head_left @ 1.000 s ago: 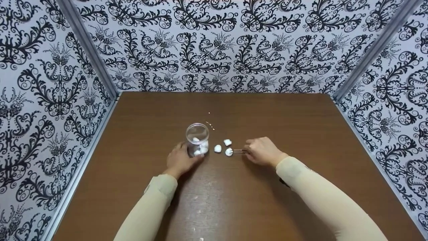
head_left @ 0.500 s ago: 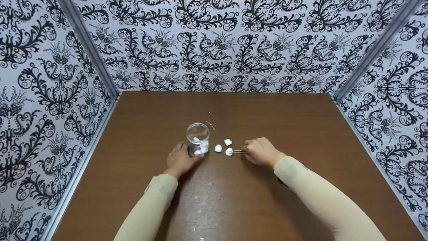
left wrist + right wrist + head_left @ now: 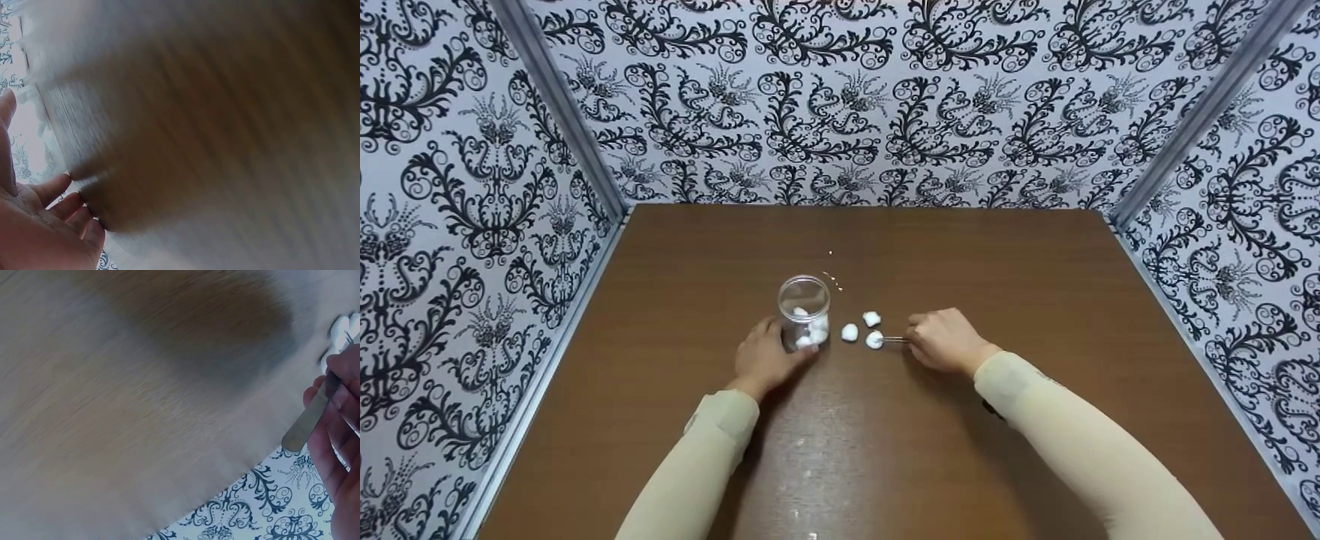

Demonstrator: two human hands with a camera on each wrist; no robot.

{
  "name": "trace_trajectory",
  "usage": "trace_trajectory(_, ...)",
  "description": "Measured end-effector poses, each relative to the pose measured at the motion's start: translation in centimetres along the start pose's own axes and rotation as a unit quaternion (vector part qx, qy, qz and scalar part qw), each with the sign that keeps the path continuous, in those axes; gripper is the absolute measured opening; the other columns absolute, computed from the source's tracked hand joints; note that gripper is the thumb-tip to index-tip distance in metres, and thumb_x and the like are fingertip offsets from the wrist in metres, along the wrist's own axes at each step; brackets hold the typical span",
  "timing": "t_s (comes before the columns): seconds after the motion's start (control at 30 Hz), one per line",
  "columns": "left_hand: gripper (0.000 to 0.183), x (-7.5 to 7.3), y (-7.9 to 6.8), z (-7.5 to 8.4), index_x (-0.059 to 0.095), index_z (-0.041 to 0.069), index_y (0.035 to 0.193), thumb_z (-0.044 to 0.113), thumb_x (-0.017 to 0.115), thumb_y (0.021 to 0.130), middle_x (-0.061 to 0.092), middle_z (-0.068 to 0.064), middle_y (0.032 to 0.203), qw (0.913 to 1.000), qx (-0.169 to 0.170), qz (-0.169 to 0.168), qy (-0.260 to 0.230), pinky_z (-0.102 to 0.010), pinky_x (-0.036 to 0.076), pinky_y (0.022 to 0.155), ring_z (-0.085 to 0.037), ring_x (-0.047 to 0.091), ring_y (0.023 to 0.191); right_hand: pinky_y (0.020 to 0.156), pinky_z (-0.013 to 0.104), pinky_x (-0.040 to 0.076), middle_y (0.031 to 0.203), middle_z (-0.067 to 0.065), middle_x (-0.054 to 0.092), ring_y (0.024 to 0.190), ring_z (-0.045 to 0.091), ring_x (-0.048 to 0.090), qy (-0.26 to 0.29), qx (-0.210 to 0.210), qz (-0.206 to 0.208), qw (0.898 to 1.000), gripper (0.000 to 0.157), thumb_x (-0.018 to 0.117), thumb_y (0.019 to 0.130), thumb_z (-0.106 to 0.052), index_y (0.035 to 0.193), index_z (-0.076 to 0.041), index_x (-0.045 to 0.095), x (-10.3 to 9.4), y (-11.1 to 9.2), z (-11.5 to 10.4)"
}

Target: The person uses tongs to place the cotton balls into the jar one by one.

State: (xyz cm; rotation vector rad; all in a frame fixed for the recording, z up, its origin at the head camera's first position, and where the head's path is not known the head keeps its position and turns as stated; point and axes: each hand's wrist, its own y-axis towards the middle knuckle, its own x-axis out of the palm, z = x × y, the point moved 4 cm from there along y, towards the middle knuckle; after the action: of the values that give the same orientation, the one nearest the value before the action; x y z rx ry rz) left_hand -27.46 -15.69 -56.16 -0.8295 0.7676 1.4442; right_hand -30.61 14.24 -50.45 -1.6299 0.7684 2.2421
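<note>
My left hand (image 3: 765,356) holds a clear, lidless jar (image 3: 804,319) upright on the table, its thumb and fingers around the lower part. Several white cotton balls (image 3: 816,330) lie inside the jar. Metal tweezers (image 3: 894,340) are pinched in my right hand (image 3: 949,337), pointing left. Their tips touch a cotton ball (image 3: 874,341) on the table. Two more loose balls are close by: one cotton ball (image 3: 850,332) nearer the jar, another cotton ball (image 3: 871,319) just behind. In the right wrist view, the tweezers' flat rear end (image 3: 306,424) sticks out behind the fingers.
The brown wooden table (image 3: 997,262) reaches back to a black-and-white patterned wall (image 3: 855,97). Similar patterned panels stand at left and right, with grey metal posts (image 3: 559,105) in the corners. Small light reflections show on the tabletop behind the jar.
The tweezers' prongs have come closer together at the cotton ball. Both hands, the jar and the other cotton balls stay almost where they were.
</note>
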Motion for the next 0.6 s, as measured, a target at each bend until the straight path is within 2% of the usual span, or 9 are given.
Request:
trace_trajectory(0.3,0.088,0.0,0.1,-0.1,0.054,0.002,0.148,0.062,0.073,0.088,0.050,-0.020,0.156,0.9999,0.002,0.008,-0.006,-0.059,0.040,0.117,-0.041,0.047,0.145,0.047,0.039,0.050,0.074,-0.001,0.061,0.054,0.018,0.058,0.009,0.017,-0.010,1.000,0.009,0.079,0.086,-0.020,0.080,-0.014,0.076,-0.1,-0.4,0.7)
trace_trajectory(0.6,0.090,0.2,0.2,-0.3,0.053,-0.001,0.148,0.064,0.072,0.088,0.047,-0.022,0.158,1.0000,-0.001,0.001,0.001,-0.061,0.039,0.116,-0.042,0.045,0.147,0.045,0.037,0.047,0.071,-0.001,0.057,0.051,0.014,0.052,0.011,0.013,0.024,1.000,0.009,0.078,0.083,-0.017,0.077,-0.013,0.073,-1.0,-1.2,1.4)
